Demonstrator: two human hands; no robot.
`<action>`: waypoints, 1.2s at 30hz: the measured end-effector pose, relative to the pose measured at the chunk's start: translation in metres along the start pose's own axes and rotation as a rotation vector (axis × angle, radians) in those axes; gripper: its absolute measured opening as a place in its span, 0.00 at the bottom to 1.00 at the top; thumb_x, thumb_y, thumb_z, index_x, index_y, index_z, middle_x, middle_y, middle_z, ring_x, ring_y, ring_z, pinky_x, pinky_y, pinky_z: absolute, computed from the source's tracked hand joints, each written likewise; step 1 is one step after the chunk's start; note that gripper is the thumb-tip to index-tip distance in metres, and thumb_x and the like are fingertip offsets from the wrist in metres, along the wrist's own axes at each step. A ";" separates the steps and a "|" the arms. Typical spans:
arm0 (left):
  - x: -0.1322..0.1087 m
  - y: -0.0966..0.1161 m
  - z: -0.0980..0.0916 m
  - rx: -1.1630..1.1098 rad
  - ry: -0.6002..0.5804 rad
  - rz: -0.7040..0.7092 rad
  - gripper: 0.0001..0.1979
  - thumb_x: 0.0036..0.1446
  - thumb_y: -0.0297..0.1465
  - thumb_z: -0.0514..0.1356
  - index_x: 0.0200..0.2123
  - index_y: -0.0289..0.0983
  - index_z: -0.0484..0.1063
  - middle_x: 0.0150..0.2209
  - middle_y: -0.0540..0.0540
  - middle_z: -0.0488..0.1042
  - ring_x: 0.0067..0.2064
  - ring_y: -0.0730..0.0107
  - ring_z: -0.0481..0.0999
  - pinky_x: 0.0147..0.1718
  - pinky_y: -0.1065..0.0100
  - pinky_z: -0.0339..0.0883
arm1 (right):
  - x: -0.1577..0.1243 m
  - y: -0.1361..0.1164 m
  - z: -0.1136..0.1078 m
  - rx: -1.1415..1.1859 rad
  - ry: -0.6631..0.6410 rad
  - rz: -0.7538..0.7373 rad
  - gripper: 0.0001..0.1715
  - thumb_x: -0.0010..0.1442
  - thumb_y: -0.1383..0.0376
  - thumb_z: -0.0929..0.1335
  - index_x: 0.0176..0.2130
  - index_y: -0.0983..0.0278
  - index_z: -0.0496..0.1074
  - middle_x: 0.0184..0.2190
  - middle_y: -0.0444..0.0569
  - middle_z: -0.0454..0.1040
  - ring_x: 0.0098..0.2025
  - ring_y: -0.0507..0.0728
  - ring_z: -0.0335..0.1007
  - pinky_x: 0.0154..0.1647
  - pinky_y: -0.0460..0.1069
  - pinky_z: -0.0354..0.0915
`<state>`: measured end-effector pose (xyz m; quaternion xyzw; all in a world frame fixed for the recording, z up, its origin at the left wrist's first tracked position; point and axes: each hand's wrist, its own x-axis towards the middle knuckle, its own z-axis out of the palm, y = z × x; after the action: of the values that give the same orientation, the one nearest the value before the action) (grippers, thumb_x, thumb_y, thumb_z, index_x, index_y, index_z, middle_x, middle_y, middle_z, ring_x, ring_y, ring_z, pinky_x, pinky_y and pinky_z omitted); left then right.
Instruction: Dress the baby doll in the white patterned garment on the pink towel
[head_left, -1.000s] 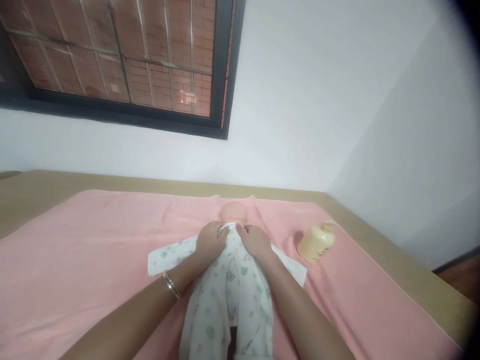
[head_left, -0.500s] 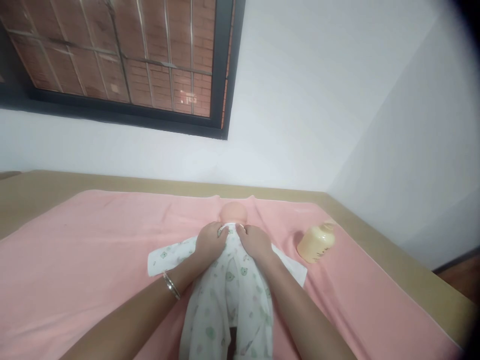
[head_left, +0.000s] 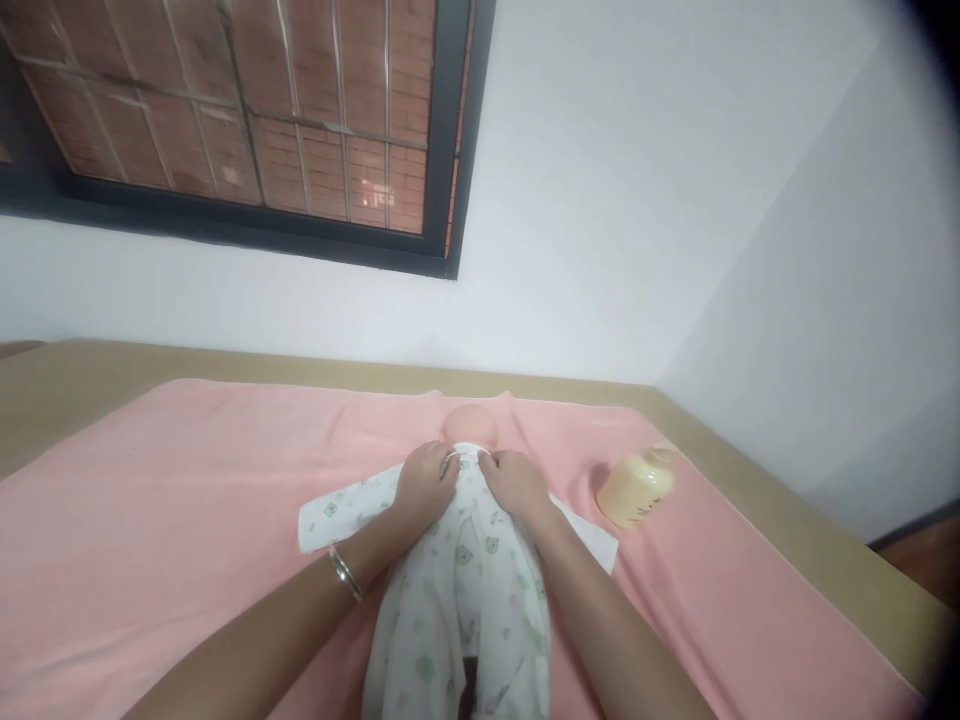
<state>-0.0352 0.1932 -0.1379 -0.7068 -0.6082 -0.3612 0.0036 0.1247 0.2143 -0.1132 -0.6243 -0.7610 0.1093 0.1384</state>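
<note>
A doll lies on its back on a pink towel (head_left: 225, 480), its bald head (head_left: 470, 424) at the far end. White baby clothes (head_left: 466, 560) with small green prints cover its body, sleeves spread out to both sides and legs reaching toward me. At the neckline, my left hand (head_left: 427, 485) pinches the left side of the collar. My right hand (head_left: 516, 485) grips the right side, thumb facing the other thumb. The collar edge is drawn between them just below the head. The doll's face is hidden from this angle.
A pale yellow bottle (head_left: 636, 488) leans on the towel to the right of the clothes. The towel lies on a tan surface (head_left: 720, 430) that meets white walls. A dark-framed barred window (head_left: 300, 215) is at upper left.
Both hands stay at the collar, its edge now pulled slightly up toward the doll's head. The whole view has shifted very slightly.
</note>
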 end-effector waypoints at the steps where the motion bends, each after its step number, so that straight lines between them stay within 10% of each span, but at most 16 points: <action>1: 0.000 0.000 0.000 -0.009 0.016 0.034 0.15 0.60 0.33 0.46 0.26 0.37 0.67 0.28 0.47 0.70 0.34 0.67 0.68 0.35 0.67 0.58 | 0.001 0.002 0.000 0.032 -0.034 0.007 0.33 0.64 0.50 0.51 0.34 0.66 0.74 0.32 0.55 0.75 0.32 0.56 0.69 0.29 0.46 0.55; 10: 0.002 0.003 -0.008 -0.059 -0.112 -0.109 0.19 0.61 0.38 0.43 0.28 0.37 0.69 0.31 0.46 0.73 0.32 0.68 0.69 0.32 0.68 0.58 | -0.014 -0.016 -0.005 -0.120 0.141 -0.095 0.26 0.63 0.55 0.55 0.32 0.64 0.74 0.32 0.54 0.75 0.34 0.57 0.68 0.33 0.47 0.55; 17: -0.003 0.002 -0.005 0.018 0.029 0.051 0.18 0.61 0.33 0.43 0.26 0.37 0.68 0.29 0.45 0.71 0.36 0.66 0.69 0.38 0.66 0.58 | -0.006 -0.006 -0.005 -0.009 -0.013 -0.011 0.37 0.64 0.48 0.48 0.35 0.65 0.74 0.34 0.56 0.75 0.35 0.58 0.70 0.32 0.48 0.57; 23: -0.001 0.005 -0.010 -0.018 -0.111 -0.153 0.18 0.61 0.37 0.43 0.29 0.38 0.68 0.30 0.47 0.72 0.32 0.68 0.69 0.32 0.67 0.58 | -0.017 -0.017 -0.008 -0.070 0.096 -0.080 0.29 0.64 0.52 0.53 0.35 0.64 0.74 0.34 0.55 0.75 0.36 0.58 0.69 0.34 0.48 0.57; 30: -0.003 0.004 -0.006 0.070 0.002 -0.005 0.15 0.60 0.34 0.45 0.27 0.37 0.67 0.29 0.45 0.71 0.35 0.66 0.68 0.36 0.66 0.58 | -0.011 -0.012 -0.008 0.003 -0.046 0.003 0.38 0.64 0.47 0.48 0.39 0.67 0.74 0.37 0.59 0.74 0.37 0.59 0.69 0.35 0.49 0.58; 36: -0.001 0.002 -0.007 -0.025 -0.115 -0.129 0.17 0.60 0.38 0.44 0.30 0.38 0.69 0.31 0.47 0.73 0.33 0.67 0.69 0.33 0.67 0.58 | -0.014 -0.014 -0.005 -0.022 0.077 -0.057 0.31 0.64 0.50 0.52 0.36 0.65 0.74 0.35 0.56 0.75 0.37 0.58 0.69 0.35 0.48 0.57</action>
<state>-0.0374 0.1889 -0.1322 -0.6857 -0.6471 -0.3272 -0.0633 0.1159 0.1975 -0.1045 -0.6074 -0.7739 0.0730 0.1639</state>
